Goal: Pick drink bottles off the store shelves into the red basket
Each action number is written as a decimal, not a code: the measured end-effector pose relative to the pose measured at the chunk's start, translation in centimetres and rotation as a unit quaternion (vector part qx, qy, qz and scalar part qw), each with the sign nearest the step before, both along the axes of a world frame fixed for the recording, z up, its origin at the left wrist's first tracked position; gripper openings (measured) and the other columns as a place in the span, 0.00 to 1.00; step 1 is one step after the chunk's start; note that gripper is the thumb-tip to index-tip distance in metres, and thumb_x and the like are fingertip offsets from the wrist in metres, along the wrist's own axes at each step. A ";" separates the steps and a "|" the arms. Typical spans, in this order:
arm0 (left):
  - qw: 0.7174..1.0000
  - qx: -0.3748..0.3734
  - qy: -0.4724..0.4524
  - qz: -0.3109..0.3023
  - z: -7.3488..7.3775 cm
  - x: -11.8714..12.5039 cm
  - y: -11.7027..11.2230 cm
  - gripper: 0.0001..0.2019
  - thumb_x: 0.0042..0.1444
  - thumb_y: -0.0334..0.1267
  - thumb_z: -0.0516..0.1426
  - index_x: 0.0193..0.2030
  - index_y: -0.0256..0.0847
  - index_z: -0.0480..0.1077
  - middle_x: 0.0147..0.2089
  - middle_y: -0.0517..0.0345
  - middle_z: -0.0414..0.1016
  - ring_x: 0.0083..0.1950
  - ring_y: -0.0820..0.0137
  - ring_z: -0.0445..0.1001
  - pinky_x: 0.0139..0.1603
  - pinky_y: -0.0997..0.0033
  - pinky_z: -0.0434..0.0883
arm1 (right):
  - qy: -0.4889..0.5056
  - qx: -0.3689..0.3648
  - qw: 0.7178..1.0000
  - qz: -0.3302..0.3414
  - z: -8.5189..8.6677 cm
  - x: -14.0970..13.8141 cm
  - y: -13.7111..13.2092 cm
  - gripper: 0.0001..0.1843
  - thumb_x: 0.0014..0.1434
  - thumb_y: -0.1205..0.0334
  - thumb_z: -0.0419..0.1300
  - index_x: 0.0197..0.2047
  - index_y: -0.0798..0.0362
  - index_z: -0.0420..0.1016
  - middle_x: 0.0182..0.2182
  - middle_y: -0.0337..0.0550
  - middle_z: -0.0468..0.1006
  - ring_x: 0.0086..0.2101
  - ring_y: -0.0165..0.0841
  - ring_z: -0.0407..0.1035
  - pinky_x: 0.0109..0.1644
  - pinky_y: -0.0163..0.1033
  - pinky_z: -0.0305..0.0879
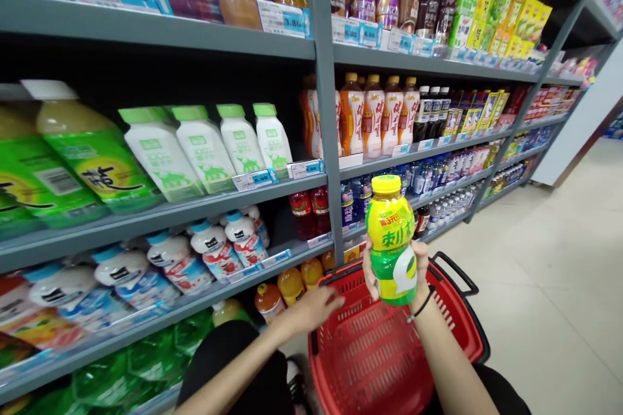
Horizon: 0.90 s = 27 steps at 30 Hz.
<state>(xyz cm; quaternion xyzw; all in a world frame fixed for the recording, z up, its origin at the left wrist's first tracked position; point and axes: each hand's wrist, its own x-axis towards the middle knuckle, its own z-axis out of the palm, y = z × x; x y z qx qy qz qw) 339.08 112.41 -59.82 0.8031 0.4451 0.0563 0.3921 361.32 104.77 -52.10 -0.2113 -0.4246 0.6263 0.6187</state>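
In my right hand (420, 260) is a drink bottle (389, 233) with a yellow cap and a yellow and green label. It is upright, its front facing me, and my fingers wrap round it from behind. A red plastic shopping basket (372, 353) stands below it, with slots in its walls and floor and a black handle. My left hand (314, 308) is over the basket's left rim, its fingers loosely bent and apart, holding nothing. A dark band circles my right wrist.
Grey shelves (311, 45) with price tags run along the left and away to the right. They carry white cartons with green caps (238, 136), blue-capped bottles (170, 259) and orange-and-white bottles (374, 113). Pale tiled floor (549, 272) lies to the right.
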 end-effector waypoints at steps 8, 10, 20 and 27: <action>0.854 0.032 -0.505 -0.123 12.6 4.7 1.4 0.44 0.55 0.65 0.70 0.72 0.40 0.71 0.68 0.39 0.79 0.69 0.49 0.77 0.73 0.48 0.73 | -0.083 0.025 0.963 -0.254 -1.9 -0.8 1.9 0.34 0.39 0.48 0.84 0.48 0.47 0.80 0.44 0.47 0.88 0.41 0.45 0.82 0.48 0.48 0.80; 0.844 0.038 -0.522 -0.116 12.2 5.1 1.7 0.45 0.55 0.62 0.71 0.72 0.37 0.70 0.68 0.38 0.78 0.71 0.48 0.76 0.75 0.47 0.71 | -0.110 0.043 0.954 -0.274 -1.5 -1.3 2.2 0.33 0.42 0.51 0.83 0.50 0.46 0.79 0.48 0.47 0.87 0.45 0.44 0.81 0.53 0.48 0.78; 0.852 0.066 -0.519 -0.014 11.2 4.4 3.1 0.38 0.44 0.49 0.79 0.59 0.34 0.76 0.58 0.41 0.85 0.59 0.51 0.84 0.64 0.54 0.80 | -0.187 0.031 0.951 -0.243 -2.1 -2.1 3.3 0.33 0.54 0.52 0.80 0.59 0.44 0.75 0.55 0.43 0.84 0.53 0.40 0.79 0.60 0.44 0.75; 0.895 0.234 -0.325 0.197 12.3 3.0 -0.8 0.30 0.46 0.59 0.75 0.49 0.41 0.78 0.44 0.51 0.88 0.42 0.57 0.86 0.47 0.57 0.83 | -0.281 -0.040 0.957 -0.062 -2.7 -1.3 2.6 0.35 0.61 0.34 0.70 0.63 0.47 0.79 0.66 0.49 0.78 0.69 0.51 0.67 0.76 0.57 0.62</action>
